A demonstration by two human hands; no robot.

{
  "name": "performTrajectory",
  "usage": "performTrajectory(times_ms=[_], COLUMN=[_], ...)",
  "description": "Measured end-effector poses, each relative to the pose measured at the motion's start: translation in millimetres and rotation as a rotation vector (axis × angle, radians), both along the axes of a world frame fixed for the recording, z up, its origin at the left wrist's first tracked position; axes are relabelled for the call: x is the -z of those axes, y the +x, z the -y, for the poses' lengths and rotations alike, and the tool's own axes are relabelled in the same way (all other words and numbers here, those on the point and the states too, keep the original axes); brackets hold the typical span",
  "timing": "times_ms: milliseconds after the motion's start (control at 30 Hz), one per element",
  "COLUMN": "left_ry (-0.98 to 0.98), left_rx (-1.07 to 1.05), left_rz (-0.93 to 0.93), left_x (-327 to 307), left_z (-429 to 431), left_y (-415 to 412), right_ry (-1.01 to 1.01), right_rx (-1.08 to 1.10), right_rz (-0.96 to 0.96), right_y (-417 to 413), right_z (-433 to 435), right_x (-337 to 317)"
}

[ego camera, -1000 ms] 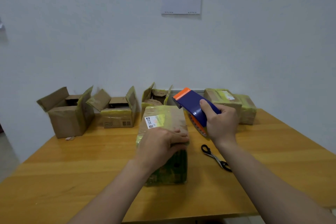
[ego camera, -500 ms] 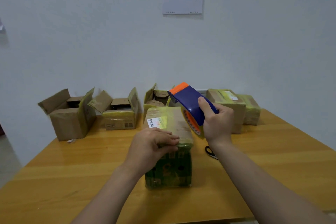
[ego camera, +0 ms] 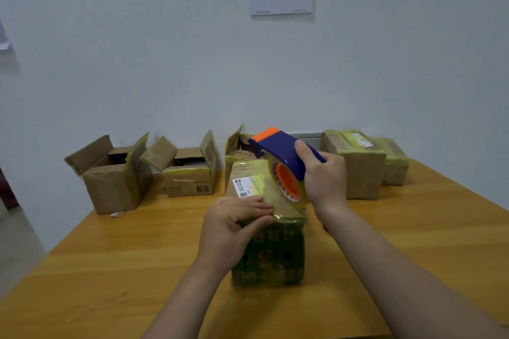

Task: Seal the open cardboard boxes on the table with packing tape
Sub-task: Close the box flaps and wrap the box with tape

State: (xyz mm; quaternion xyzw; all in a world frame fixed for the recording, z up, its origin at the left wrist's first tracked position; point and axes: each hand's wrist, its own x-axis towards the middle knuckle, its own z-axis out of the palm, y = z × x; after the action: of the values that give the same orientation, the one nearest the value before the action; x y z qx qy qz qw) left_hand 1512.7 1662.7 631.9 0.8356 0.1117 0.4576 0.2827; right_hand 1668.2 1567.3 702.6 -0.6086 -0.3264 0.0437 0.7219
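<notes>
A wooden table point(ego camera: 110, 270) against a white wall point(ego camera: 137, 63) is shown, with the box being sealed point(ego camera: 270, 253) standing on it. That box's near top edge is pinched between thumb and fingers of the left hand point(ego camera: 234, 226), evidently so that flaps and tape end are kept down, while the tape dispenser point(ego camera: 286, 154) is gripped by the right hand point(ego camera: 325, 179) and tilted just above the box's top, ready for a strip to be drawn. Three open boxes point(ego camera: 190, 176) are ranged behind it to the left, presumably awaiting tape, and two closed boxes point(ego camera: 358, 168) behind it to the right.
</notes>
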Motion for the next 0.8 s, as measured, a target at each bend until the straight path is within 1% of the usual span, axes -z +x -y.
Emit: performTrajectory(times_ms=[133, 200, 300, 433, 567, 667, 800], left_ry=[-0.014, -0.089, -0.164, -0.203, -0.274, -0.333, -0.380], left_rx=[0.024, 0.025, -0.003, 0.006, 0.083, 0.059, 0.069], left_rz=[-0.007, 0.039, 0.160, 0.158, 0.117, 0.179, 0.193], left_x=[1.4, 7.3, 16.5, 14.8, 19.1, 29.2, 25.8], left_z=[-3.9, -8.3, -10.2, -7.9, -9.0, -8.3, -6.4], left_y=[-6.2, -14.7, -23.0, -18.1, -26.7, -27.9, -23.5], right_ry=[-0.038, -0.058, -0.053, -0.055, -0.033, 0.002, 0.027], right_rx=[0.006, 0.012, 0.000, 0.030, 0.006, -0.028, -0.039], right_rz=[0.088, 0.149, 0.163, 0.223, 0.170, 0.064, 0.044], right_y=[-2.5, -3.1, -3.6, -4.1, -2.2, -1.0, 0.1], right_z=[1.5, 0.8, -2.2, -3.1, 0.0, 2.2, 5.3], right_x=[2.1, 3.1, 4.7, 8.8, 7.6, 5.7, 6.6])
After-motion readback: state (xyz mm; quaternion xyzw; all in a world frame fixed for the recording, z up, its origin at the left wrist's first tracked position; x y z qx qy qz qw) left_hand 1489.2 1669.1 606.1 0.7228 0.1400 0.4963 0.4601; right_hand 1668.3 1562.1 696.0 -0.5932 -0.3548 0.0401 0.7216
